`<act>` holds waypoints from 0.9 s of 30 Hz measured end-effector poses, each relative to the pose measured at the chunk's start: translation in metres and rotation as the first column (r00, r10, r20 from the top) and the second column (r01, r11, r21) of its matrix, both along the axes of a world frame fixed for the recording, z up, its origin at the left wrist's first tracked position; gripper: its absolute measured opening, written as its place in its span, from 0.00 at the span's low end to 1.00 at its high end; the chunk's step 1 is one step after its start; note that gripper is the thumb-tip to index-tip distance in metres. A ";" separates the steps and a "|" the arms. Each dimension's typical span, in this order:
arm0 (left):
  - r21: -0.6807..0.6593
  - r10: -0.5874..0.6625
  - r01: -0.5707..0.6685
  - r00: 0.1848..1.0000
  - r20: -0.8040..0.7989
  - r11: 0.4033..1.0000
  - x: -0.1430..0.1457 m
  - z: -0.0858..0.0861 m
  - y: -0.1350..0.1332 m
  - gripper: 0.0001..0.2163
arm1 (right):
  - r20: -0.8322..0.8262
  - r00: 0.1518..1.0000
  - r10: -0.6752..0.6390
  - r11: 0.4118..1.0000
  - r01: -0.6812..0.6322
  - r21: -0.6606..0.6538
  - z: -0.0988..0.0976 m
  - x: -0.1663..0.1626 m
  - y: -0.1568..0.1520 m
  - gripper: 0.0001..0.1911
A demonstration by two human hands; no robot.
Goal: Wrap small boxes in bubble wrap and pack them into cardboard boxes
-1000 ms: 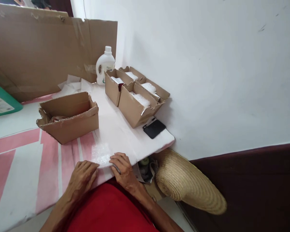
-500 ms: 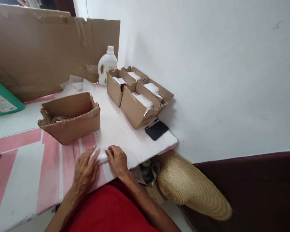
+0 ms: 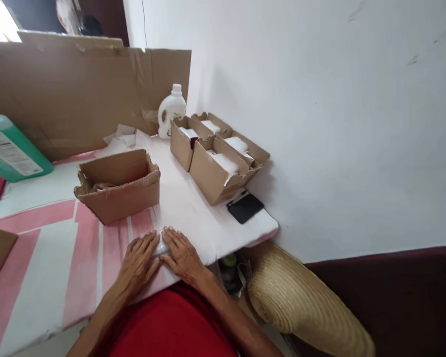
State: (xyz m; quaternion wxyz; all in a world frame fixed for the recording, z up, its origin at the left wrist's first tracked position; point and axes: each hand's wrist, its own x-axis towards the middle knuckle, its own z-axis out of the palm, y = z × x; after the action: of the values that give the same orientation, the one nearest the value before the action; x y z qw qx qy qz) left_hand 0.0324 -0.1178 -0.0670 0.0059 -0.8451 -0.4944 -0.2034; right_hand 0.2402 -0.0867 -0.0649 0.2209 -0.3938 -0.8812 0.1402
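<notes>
A small bubble-wrapped packet (image 3: pixel 161 246) lies near the table's front edge, mostly covered by my hands. My left hand (image 3: pixel 139 258) rests flat over its left side, fingers stretched out. From the right, my right hand (image 3: pixel 182 255) presses on it with straight fingers, the thumb close to my left hand. What the wrap contains is hidden. Just beyond my hands stands a cardboard box (image 3: pixel 122 201) with something reddish-brown inside, only partly visible.
Several joined cardboard boxes (image 3: pixel 211 186) holding bubble-wrapped packets stand at the right, a black flat pouch (image 3: pixel 245 207) beside them. Behind are a white jug (image 3: pixel 171 111), white sheets (image 3: pixel 124 141) and a cardboard panel (image 3: pixel 89 94). A green-liquid bottle (image 3: pixel 17 148) lies left; a straw hat (image 3: pixel 301 297) hangs below the edge.
My fingers have gone from pinching the packet's ends to lying flat across it, and my hands have drawn closer together. The view has shifted slightly left and up.
</notes>
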 end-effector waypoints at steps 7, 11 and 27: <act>0.228 -0.110 0.107 0.994 0.000 0.968 -0.012 0.034 0.018 0.16 | 0.071 0.994 0.078 0.934 -0.098 0.344 0.020 -0.003 0.024 0.05; 0.412 -0.070 0.071 0.997 -0.018 0.908 -0.022 0.114 0.031 0.15 | -0.034 0.997 0.070 0.806 -0.036 0.590 0.094 -0.014 0.052 0.07; 0.005 0.216 -0.217 0.970 -0.116 0.976 -0.097 0.197 0.157 0.10 | 0.354 0.912 0.208 0.885 -0.329 0.328 0.197 -0.117 0.206 0.04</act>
State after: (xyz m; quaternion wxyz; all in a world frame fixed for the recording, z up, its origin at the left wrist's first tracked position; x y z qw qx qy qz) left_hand -0.0649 0.0391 0.1302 0.0531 -0.7965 -0.5832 -0.1504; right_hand 0.1233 0.1190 0.1318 0.1308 -0.2328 -0.9613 -0.0674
